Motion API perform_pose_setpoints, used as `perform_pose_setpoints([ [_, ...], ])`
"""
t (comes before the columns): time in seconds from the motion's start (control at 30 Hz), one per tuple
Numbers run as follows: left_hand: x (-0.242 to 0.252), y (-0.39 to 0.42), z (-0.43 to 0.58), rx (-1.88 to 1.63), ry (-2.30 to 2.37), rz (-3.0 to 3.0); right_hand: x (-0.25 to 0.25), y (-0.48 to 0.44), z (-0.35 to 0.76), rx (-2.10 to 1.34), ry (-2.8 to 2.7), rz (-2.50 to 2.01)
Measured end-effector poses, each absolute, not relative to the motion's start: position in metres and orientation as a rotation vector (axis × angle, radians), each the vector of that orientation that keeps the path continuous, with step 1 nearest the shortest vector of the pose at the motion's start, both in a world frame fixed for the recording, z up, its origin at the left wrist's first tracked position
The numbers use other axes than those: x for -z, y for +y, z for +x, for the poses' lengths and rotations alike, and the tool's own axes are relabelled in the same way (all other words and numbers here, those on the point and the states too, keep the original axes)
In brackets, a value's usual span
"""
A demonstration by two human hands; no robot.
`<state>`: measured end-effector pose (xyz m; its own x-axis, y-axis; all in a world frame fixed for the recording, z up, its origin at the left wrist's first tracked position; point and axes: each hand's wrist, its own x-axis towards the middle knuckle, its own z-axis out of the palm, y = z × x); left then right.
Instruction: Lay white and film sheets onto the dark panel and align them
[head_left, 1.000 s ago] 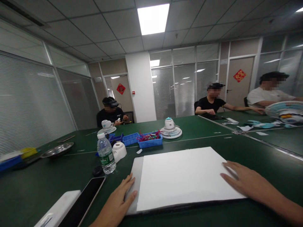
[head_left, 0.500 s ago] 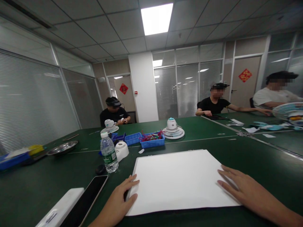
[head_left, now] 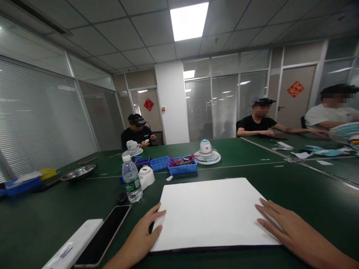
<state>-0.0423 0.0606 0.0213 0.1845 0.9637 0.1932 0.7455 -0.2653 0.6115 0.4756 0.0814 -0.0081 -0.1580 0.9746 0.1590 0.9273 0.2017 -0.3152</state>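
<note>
A large blank white sheet of paper [head_left: 209, 213] lies flat in front of me, with a thin dark edge showing beneath it along the near and left sides. My left hand [head_left: 146, 231] rests at the sheet's left edge, thumb and fingertips on the paper, fingers apart. At the opposite edge, my right hand [head_left: 280, 222] lies with spread fingers touching the paper's right border. Left of my left hand are a phone [head_left: 105, 235] with a dark screen and a long white box [head_left: 75, 243].
Beyond the phone stands a water bottle [head_left: 131, 183], with a white plastic housing [head_left: 146, 177] beside it. A blue bin [head_left: 182, 169] of wires and a white fan part [head_left: 206, 153] lie farther back. A metal tray [head_left: 79, 172] is leftward. Several people sit around the green table [head_left: 303, 186].
The paper's near edge has shifted slightly away from me and looks straighter. My right hand has moved slightly with it. The camera view has turned a little left.
</note>
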Motion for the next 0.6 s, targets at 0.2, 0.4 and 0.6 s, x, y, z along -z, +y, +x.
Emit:
perform_pose_setpoints([
  [0.2,-0.017,0.055,-0.045,-0.683,1.651,2.11,0.003,0.087,0.48,-0.165,-2.032,-1.853],
  [0.4,-0.013,0.054,-0.04,-0.514,1.806,2.121,0.01,0.098,0.503,-0.089,-1.884,-2.041],
  [0.6,-0.015,0.054,-0.037,-0.406,1.751,2.341,0.022,0.102,0.5,-0.058,-1.944,-1.992],
])
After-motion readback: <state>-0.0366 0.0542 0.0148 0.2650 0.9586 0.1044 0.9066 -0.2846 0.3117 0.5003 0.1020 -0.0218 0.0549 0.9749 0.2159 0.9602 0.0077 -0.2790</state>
